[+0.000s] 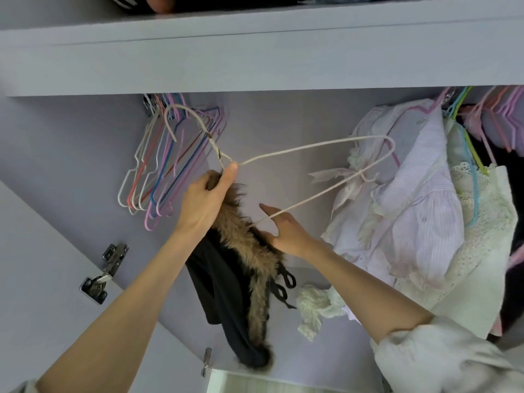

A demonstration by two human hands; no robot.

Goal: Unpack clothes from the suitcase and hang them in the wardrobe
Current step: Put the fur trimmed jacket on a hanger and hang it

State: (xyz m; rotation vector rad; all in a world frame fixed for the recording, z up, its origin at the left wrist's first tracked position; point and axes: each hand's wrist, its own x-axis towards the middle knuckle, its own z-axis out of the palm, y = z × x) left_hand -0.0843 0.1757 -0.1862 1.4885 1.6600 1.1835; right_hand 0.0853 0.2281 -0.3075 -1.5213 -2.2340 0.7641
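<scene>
A white wire hanger (297, 150) is held up inside the lilac wardrobe (283, 120), below its shelf (255, 63). The hanger's neck is pinched by the left hand (205, 199), thumb pressed at the junction of the wires, and the top of a black garment with a brown fur trim (249, 251) is gathered in the same grip. The garment hangs down from that hand between the two forearms, its black straps dangling beside the trim. The lower wire of the hanger is touched by the right hand (286, 232); its index finger is extended along the wire and the thumb is spread apart, so this grip is loose rather than pressed together. Whether the wire is already threaded into the garment cannot be told.

A bunch of empty coloured hangers (158, 165) is hung at the left of the rail. White and pale pink lace clothes (419, 211) are hung at the right, just beside the held hanger's far end. Door hinges (106, 269) are seen at the lower left.
</scene>
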